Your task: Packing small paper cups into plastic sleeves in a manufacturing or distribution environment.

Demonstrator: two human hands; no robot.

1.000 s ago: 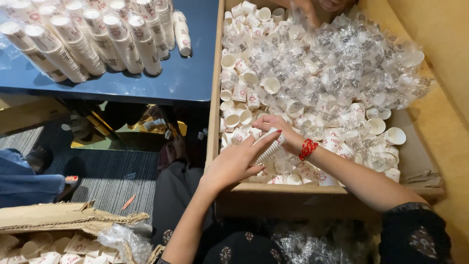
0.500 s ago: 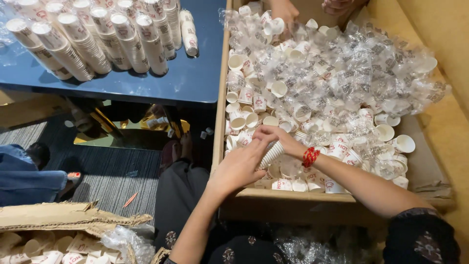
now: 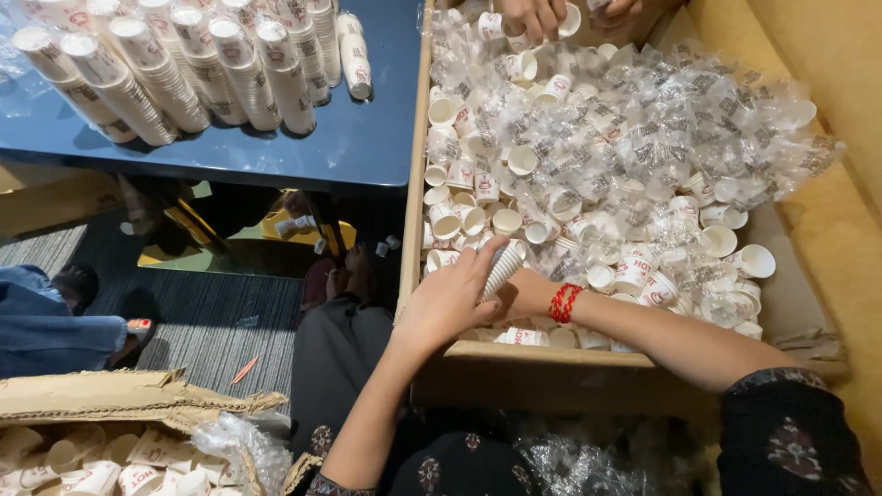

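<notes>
The person sits before a big cardboard box (image 3: 514,372) that is full of small white paper cups (image 3: 634,266) and crumpled clear plastic wrap (image 3: 643,138). Both hands meet at the near left corner of this box. The left hand (image 3: 450,298) is closed around a short stack (image 3: 503,268) of nested cups, which lies tilted, with its upper end pointing up and to the right. The fingers (image 3: 473,262) wrap over the top of the stack. The right hand (image 3: 524,296) sits just beside it, mostly hidden under the left hand and the stack; it seems to hold the stack from below, but I cannot tell for sure how its fingers are. On the right wrist there is a red band (image 3: 563,302), and the forearm lies across the front edge of the box.

At the far end of the box, the hands of another person (image 3: 537,14) hold single cups.

To the left of the box stands a dark blue table (image 3: 367,147). On it lie many long stacks of cups (image 3: 156,64), side by side. Under the table I see a grey striped carpet (image 3: 202,321). At the bottom left is a torn carton (image 3: 119,395) with more cups inside, and at the left edge a leg in jeans (image 3: 46,321).
</notes>
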